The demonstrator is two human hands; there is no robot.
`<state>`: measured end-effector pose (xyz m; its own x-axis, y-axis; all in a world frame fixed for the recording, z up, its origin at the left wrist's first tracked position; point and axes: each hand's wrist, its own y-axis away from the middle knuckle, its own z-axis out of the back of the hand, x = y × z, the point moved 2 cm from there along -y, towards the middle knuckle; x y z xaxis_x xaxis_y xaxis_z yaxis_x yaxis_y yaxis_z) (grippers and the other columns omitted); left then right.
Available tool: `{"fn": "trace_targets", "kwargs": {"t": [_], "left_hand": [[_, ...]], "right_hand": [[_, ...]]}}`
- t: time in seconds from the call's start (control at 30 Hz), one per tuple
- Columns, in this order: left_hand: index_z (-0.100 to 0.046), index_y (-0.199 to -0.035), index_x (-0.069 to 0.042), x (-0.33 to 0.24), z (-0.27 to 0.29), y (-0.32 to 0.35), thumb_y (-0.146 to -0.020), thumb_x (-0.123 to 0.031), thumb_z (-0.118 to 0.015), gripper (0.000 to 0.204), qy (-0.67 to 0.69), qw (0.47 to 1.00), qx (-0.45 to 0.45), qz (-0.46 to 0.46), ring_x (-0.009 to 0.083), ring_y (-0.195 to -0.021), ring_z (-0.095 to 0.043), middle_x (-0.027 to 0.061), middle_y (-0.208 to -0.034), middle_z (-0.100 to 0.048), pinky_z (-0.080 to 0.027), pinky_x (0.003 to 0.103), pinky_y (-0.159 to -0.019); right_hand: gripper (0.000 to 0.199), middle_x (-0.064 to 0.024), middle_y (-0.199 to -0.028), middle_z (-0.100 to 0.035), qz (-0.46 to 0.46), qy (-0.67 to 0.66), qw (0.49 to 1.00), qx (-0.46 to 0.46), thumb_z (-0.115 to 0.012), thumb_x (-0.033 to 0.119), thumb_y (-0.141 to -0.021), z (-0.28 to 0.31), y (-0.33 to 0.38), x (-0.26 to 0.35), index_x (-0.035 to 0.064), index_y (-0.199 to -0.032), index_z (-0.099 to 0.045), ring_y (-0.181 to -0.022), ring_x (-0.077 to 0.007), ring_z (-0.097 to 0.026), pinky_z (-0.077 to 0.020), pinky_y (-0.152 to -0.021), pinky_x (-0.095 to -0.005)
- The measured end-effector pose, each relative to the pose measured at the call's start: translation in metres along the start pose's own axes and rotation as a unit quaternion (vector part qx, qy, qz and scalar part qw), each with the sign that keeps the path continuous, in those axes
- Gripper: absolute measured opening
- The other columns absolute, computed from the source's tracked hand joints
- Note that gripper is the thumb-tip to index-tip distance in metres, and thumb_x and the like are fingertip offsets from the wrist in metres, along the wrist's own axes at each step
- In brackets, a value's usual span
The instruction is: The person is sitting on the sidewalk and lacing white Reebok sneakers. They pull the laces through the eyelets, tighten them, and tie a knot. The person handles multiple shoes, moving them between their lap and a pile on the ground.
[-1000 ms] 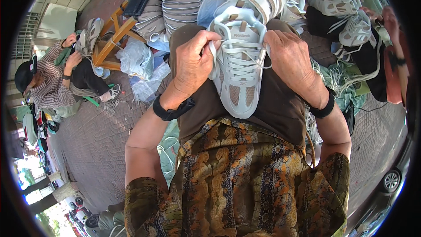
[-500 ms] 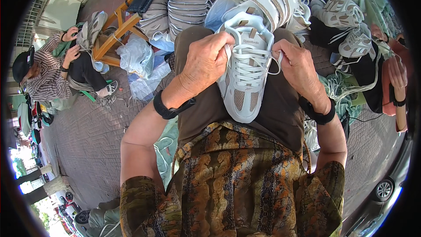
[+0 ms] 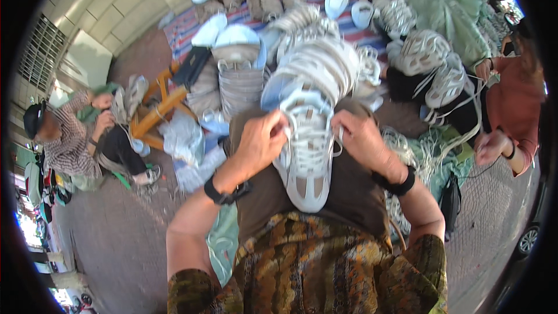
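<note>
A white and grey sneaker (image 3: 308, 189) lies across my thighs with its toe toward me. White shoelaces (image 3: 310, 146) run criss-cross up its front. My left hand (image 3: 260, 142) is closed in a pinch at the left of the upper eyelets, with a bit of white lace at the fingertips. On the opposite side my right hand (image 3: 361, 142) pinches a lace, and a small loop hangs below those fingers. The picture is slightly blurred, so the lace ends are hard to make out. Both wrists wear black bands.
Just beyond my knees stand stacked shoe uppers (image 3: 325, 67) and another stack (image 3: 239, 84). A wooden stool (image 3: 154, 117) and clear plastic bag (image 3: 181, 138) are at left. Two people sit left and right, the right one beside bundled laces (image 3: 427, 151). A striped sheet (image 3: 180, 32) lies beyond.
The view has tilted up, so the sneaker and hands appear lower and more of the striped sheet shows. Both hands keep their pinch. The person at right has lowered one hand.
</note>
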<state>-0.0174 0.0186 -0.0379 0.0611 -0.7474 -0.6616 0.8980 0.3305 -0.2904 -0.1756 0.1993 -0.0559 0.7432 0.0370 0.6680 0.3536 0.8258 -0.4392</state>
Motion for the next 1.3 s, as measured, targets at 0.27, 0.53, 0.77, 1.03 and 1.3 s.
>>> {"fn": "trace_targets", "kwargs": {"t": [0.27, 0.53, 0.77, 1.03, 1.3], "left_hand": [[-0.063, -0.085, 0.0, 0.004, 0.002, 0.002, -0.081, -0.01, -0.062, 0.01, 0.053, 0.997, 0.004, 0.057, 0.0154, -0.059, -0.059, 0.0096, -0.066, -0.062, -0.046, 0.029, -0.057], [-0.064, -0.085, 0.003, 0.009, 0.0, 0.004, -0.08, -0.005, -0.059, 0.011, 0.088, 0.992, 0.03, 0.082, 0.0113, -0.061, -0.057, 0.0068, -0.069, -0.063, -0.045, 0.028, -0.057], [-0.064, -0.086, 0.003, 0.006, 0.002, 0.005, -0.078, -0.002, -0.058, 0.011, 0.075, 0.993, 0.029, 0.087, 0.0121, -0.062, -0.058, 0.0084, -0.07, -0.063, -0.046, 0.028, -0.059], [-0.063, -0.084, 0.004, 0.013, -0.005, 0.008, -0.078, -0.001, -0.058, 0.01, 0.088, 0.993, 0.002, 0.076, 0.0128, -0.062, -0.057, 0.0091, -0.07, -0.063, -0.046, 0.029, -0.059], [-0.064, -0.083, 0.0, -0.001, 0.0, 0.0, -0.079, -0.002, -0.058, 0.008, 0.065, 0.996, -0.025, 0.051, 0.0131, -0.056, -0.054, 0.0083, -0.063, -0.059, -0.043, 0.03, -0.055]], "right_hand": [[0.013, -0.0156, -0.074, -0.063, 0.011, 0.013, 0.999, 0.027, -0.056, -0.006, -0.082, -0.001, -0.005, -0.001, 0.0013, -0.092, -0.056, -0.069, -0.0335, -0.064, -0.0492, -0.061, -0.0373], [0.007, -0.0158, -0.085, -0.066, -0.043, -0.017, 0.997, -0.061, -0.059, 0.0, -0.085, 0.034, -0.012, 0.003, 0.0017, -0.091, -0.06, -0.077, -0.0333, -0.065, -0.051, -0.067, -0.0375], [0.009, -0.0122, -0.083, -0.066, 0.139, 0.117, 0.982, 0.041, -0.065, 0.003, -0.081, -0.027, -0.045, 0.018, 0.0015, -0.09, -0.064, -0.074, -0.0306, -0.064, -0.0507, -0.065, -0.0344], [0.017, -0.01, -0.087, -0.068, -0.054, -0.058, 0.983, 0.166, -0.064, 0.019, -0.081, -0.036, -0.051, 0.009, 0.0114, -0.095, -0.069, -0.082, -0.0291, -0.066, -0.0513, -0.074, -0.0376], [0.013, -0.0149, -0.081, -0.065, 0.064, 0.033, 0.989, 0.13, -0.057, 0.016, -0.082, -0.038, -0.053, 0.007, 0.0067, -0.089, -0.063, -0.078, -0.0354, -0.064, -0.0509, -0.069, -0.0442]]}}
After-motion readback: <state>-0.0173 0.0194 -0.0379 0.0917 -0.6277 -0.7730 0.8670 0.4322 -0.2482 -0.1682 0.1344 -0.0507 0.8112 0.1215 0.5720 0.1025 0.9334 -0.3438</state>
